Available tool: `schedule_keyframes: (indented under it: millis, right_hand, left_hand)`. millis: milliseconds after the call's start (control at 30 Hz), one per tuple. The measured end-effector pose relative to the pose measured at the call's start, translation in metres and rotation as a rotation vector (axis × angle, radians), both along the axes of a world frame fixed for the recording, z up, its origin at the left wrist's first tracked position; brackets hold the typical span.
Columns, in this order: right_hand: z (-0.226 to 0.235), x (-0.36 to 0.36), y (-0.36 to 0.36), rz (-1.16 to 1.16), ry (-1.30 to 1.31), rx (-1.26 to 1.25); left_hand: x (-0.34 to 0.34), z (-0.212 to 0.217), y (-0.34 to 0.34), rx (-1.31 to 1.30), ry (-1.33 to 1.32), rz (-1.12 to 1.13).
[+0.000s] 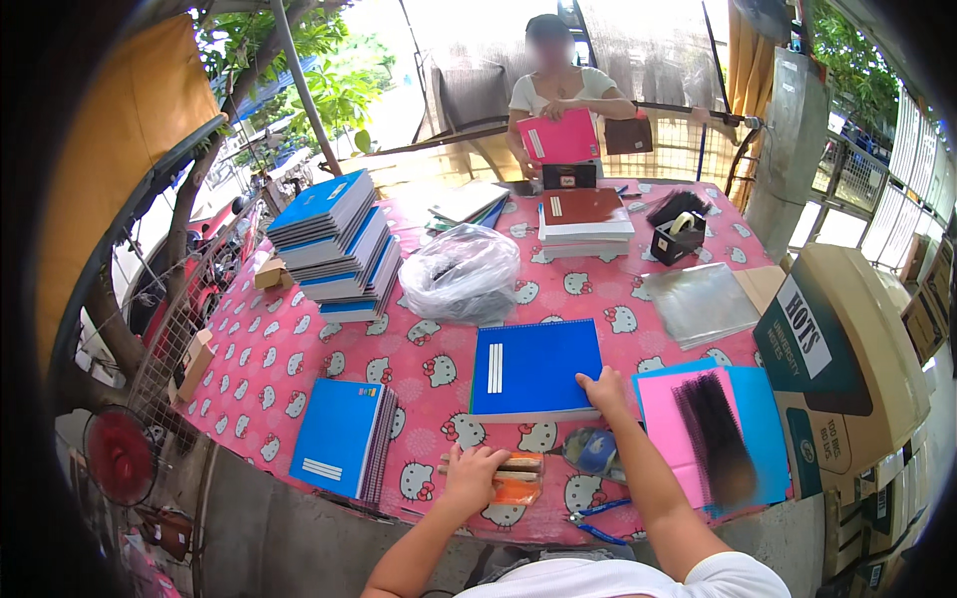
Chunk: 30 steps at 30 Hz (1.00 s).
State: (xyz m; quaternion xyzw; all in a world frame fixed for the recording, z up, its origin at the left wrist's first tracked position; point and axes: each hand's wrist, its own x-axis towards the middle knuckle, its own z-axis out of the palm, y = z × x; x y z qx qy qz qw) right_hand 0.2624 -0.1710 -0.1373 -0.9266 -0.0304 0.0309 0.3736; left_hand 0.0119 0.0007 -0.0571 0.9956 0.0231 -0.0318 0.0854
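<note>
A blue spiral notebook (pixel 535 364) with white label lines lies flat before me, its coils along the far edge. My right hand (pixel 604 391) grips its near right corner, thumb on top. At the table's near edge my left hand (pixel 473 479) is curled over the left end of an orange packet (pixel 518 486) with brown strips; the fingertips are partly hidden. Blue-handled pliers (pixel 598 523) lie near my right forearm, beside a clear roll of tape or wrap (pixel 590 451). Right of the notebook, black spiral coils (pixel 713 434) rest on pink and blue sheets (pixel 663 414).
Blue notebooks stand in a tall stack (pixel 334 244) and a lower stack (pixel 341 439) on the left. A plastic bag (pixel 461 271), clear sleeves (pixel 703 302), a tape dispenser (pixel 680 237) and a brown notebook pile (pixel 583 209) occupy the table. A carton (pixel 837 349) borders the right; across, a person holds a pink notebook (pixel 558 138).
</note>
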Motion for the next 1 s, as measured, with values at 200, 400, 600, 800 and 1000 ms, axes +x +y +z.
schedule_keyframes:
  millis: [200,400,600,800,1000]
  right_hand:
    - [0.025,-0.001,-0.003,-0.059,0.01,-0.015]
    - [0.05,-0.008,-0.026,-0.028,-0.07,-0.038]
    - [0.054,-0.023,-0.032,0.317,-0.187,0.715]
    - [0.003,-0.017,-0.028,0.338,-0.196,0.633]
    - [0.006,-0.042,-0.021,0.274,-0.159,0.4]
  left_hand:
    - [0.005,0.003,0.008,-0.02,0.066,-0.029]
    - [0.047,0.025,0.051,-0.928,-0.107,0.141]
    - [0.127,0.009,0.079,-1.39,-0.571,0.356]
    - [0.14,-0.008,0.085,-1.334,-0.602,0.173]
    - [0.124,-0.004,0.091,-1.433,-0.599,0.151]
